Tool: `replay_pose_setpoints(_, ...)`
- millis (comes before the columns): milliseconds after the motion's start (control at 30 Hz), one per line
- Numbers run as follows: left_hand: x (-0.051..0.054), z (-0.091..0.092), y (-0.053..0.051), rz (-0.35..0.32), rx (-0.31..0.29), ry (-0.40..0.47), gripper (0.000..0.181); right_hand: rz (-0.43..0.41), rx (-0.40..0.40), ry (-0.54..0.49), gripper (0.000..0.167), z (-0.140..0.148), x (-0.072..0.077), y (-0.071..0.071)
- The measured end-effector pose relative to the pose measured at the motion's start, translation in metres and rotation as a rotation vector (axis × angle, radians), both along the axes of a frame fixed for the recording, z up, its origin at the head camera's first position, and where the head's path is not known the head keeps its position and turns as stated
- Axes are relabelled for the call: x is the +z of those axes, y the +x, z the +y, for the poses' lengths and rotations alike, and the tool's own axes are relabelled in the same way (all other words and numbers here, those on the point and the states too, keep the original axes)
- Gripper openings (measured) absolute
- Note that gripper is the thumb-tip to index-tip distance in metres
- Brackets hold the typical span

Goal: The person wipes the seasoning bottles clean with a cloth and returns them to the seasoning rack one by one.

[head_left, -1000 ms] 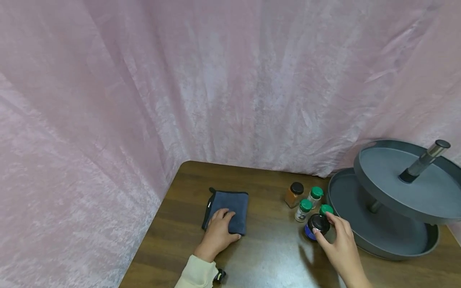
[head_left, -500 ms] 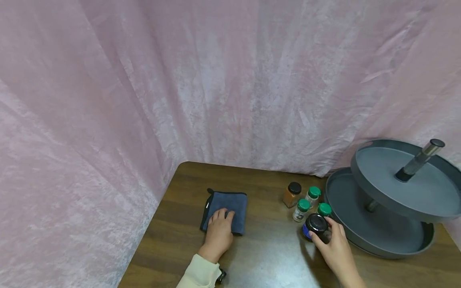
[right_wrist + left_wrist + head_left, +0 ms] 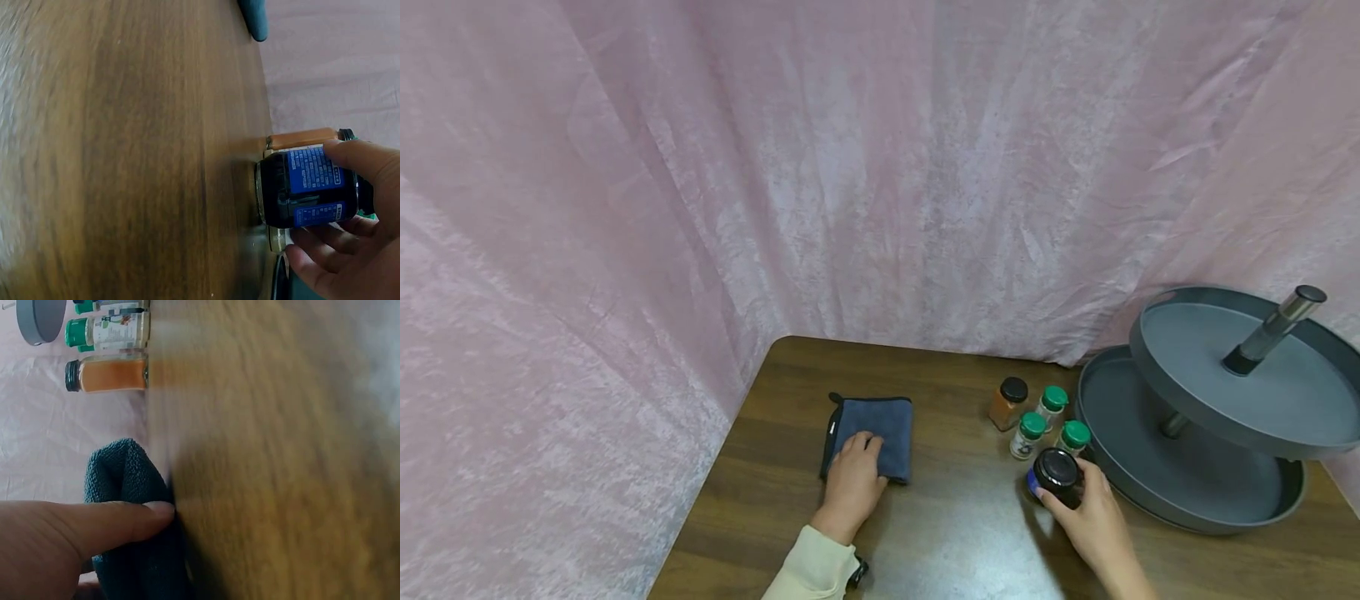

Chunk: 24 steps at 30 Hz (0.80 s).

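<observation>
On the folded blue-grey cloth rests my left hand, fingers on top. The left wrist view shows its straight thumb against the side of the thick cloth. My right hand holds a dark jar with a black lid, thumb on one side and fingers on the other. In the right wrist view the jar is upright with its blue label showing; whether its base touches the table cannot be told. Fingers of the right hand are partly behind it.
Just beyond the dark jar stand an orange-brown jar with a black lid and several green-capped jars. A grey two-tier round tray with a central post is at the right. A pink curtain hangs behind the wooden table.
The dark jar, held by my right hand, has moved slightly toward the front, away from the nearest green-capped jar. My left thumb has drawn in closer beside the cloth.
</observation>
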State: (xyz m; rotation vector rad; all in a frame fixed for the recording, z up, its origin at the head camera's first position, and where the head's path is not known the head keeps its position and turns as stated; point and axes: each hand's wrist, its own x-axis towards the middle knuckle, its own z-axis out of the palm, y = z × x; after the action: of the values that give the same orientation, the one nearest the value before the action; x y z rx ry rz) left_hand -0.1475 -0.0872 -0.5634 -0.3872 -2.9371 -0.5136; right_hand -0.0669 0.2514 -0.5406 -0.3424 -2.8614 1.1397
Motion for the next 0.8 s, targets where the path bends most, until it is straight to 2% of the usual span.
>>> replay_pose_setpoints(100, 0.001, 0.001, 0.000, 0.008, -0.005, -0.005, 0.050, 0.001, 0.014, -0.011, 0.079, -0.001, -0.001, 0.001)
replay_pose_setpoints(233, 0.003, 0.000, 0.000, 0.007, 0.018, 0.016, 0.039, 0.019, 0.025, 0.003, 0.077, -0.004, -0.003, 0.004)
replay_pose_setpoints(400, 0.009, -0.001, 0.001, -0.007, 0.046, 0.111, 0.033, 0.047, 0.055, 0.016, 0.075, -0.009, -0.004, 0.008)
replay_pose_setpoints(533, 0.017, 0.000, 0.004, -0.029, 0.060, 0.245, 0.034, 0.077, 0.078, 0.032, 0.073, -0.015, -0.004, 0.008)
replay_pose_setpoints(700, 0.031, 0.006, 0.013, -0.148, 0.072, 0.492, 0.035, 0.130, 0.100, 0.046, 0.070, -0.023, -0.004, 0.008)
replay_pose_setpoints(800, 0.039, 0.009, 0.020, -0.210, 0.051, 0.630, 0.033, 0.164, 0.114, 0.037, 0.067, -0.029, -0.001, 0.009)
